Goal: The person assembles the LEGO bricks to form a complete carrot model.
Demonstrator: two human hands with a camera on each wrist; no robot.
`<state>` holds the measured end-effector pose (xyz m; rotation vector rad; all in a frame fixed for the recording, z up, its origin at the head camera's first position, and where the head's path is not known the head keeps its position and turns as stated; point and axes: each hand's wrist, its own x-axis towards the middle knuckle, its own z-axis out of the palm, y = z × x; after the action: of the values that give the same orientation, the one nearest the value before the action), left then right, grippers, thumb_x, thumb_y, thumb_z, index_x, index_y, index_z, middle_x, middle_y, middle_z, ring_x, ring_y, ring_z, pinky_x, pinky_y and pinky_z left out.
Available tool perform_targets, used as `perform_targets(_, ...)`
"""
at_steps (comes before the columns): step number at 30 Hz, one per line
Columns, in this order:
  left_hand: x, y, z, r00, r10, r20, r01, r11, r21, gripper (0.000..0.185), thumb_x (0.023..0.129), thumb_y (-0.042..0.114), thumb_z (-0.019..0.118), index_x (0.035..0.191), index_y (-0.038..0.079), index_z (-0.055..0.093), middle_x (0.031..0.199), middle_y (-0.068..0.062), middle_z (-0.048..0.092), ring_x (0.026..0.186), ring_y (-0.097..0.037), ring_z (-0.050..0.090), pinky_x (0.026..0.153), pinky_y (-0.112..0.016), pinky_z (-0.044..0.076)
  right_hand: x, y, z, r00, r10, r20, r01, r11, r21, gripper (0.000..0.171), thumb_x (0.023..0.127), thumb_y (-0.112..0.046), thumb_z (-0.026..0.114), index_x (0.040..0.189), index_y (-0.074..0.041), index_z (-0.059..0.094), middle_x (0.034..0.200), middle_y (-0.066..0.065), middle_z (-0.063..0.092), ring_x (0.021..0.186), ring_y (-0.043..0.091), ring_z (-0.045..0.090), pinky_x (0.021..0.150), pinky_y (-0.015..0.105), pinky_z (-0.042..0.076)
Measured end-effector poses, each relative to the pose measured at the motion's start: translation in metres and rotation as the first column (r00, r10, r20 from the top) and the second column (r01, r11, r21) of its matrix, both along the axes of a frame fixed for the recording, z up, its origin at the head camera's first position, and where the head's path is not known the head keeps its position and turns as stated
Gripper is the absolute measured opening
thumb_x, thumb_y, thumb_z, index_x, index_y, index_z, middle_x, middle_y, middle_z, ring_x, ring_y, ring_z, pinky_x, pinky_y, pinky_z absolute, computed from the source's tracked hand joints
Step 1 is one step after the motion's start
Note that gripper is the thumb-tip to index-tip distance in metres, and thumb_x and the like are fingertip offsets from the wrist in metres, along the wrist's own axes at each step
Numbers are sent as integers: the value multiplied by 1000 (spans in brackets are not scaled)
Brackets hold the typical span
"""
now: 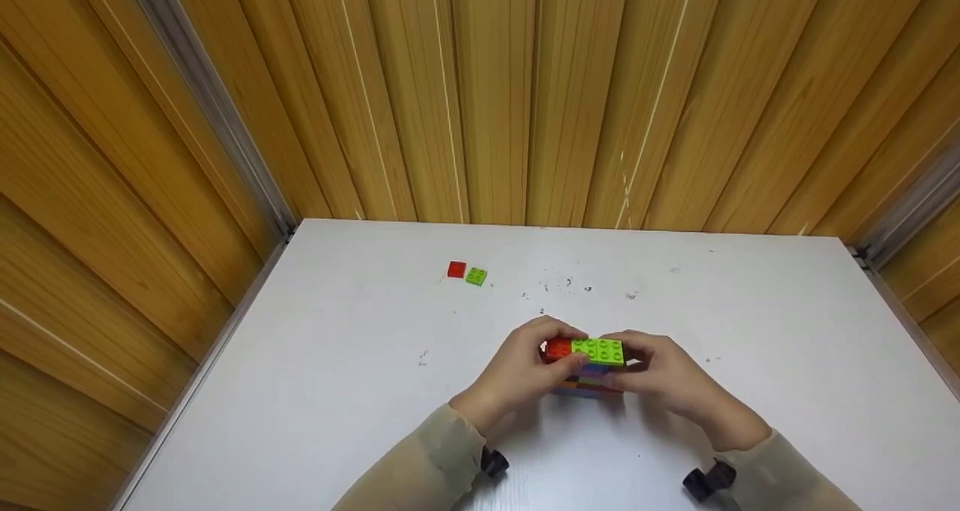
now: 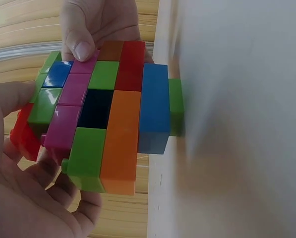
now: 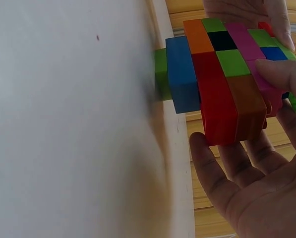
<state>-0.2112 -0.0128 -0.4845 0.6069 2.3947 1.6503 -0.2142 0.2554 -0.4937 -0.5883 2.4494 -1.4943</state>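
Note:
A tall stack of toy building bricks (image 2: 124,124) stands upright on the white table, its layers blue, orange, red, brown, green, black and pink. On top lie a long lime-green brick (image 1: 598,352) and, at the left end, a red brick (image 1: 559,348). My left hand (image 1: 525,362) pinches the red brick between thumb and fingers. From the opposite side my right hand (image 1: 670,372) grips the stack's upper part, its thumb on a pink brick (image 3: 239,39). A lime-green brick (image 3: 160,74) shows at the base under a blue one (image 3: 182,74).
Farther back on the white table (image 1: 337,308) lie a small red brick (image 1: 457,269) and a small lime-green brick (image 1: 476,276), side by side. Dark specks mark the tabletop behind the hands. Wood-look panels (image 1: 487,98) rise along the back and sides.

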Motion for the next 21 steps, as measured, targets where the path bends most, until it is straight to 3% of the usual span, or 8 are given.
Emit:
perform_targets(9, -1, -1, -2, 1000, -18, 14, 18, 1000, -16, 27, 106, 32, 83, 132, 30, 79, 130, 12, 72, 112, -6, 63, 97, -23, 57, -2, 5, -8, 996, 27, 90, -20, 997, -76, 44, 100, -18, 86, 142, -7, 75, 135, -7, 79, 127, 9, 69, 103, 24, 58)
perform_targets(11, -2, -3, -2, 999, -33, 20, 34, 999, -15, 28, 106, 35, 81, 134, 32, 78, 131, 12, 71, 113, -7, 62, 97, -25, 58, -2, 4, -9, 994, 35, 103, -25, 995, -98, 44, 100, -16, 85, 142, -6, 75, 134, -9, 80, 127, 8, 69, 104, 24, 57)
perform_targets(15, -6, -13, -1, 999, -40, -19, 39, 998, -48, 34, 109, 45, 75, 141, 34, 75, 139, 12, 71, 122, -8, 62, 110, -36, 56, -1, 3, -9, 993, 29, 116, -17, 994, -106, 45, 99, -15, 85, 142, -4, 75, 134, -5, 81, 125, 9, 70, 106, 24, 55)
perform_targets(18, -15, -26, 0, 999, 11, -40, -13, 999, -49, 38, 112, 48, 68, 145, 31, 74, 143, 7, 71, 126, -12, 62, 115, -42, 54, -1, 3, -8, 992, 13, 122, 0, 995, -103, 46, 98, -14, 86, 141, -3, 75, 134, 2, 82, 122, 11, 71, 107, 24, 54)
perform_targets(21, -29, -43, 0, 993, 118, -24, -119, 993, -26, 41, 115, 50, 62, 146, 25, 73, 145, 1, 71, 122, -18, 62, 105, -41, 55, -1, 3, -6, 991, 1, 131, 12, 995, -100, 47, 97, -13, 87, 141, -2, 75, 135, 8, 81, 121, 12, 72, 107, 24, 54)
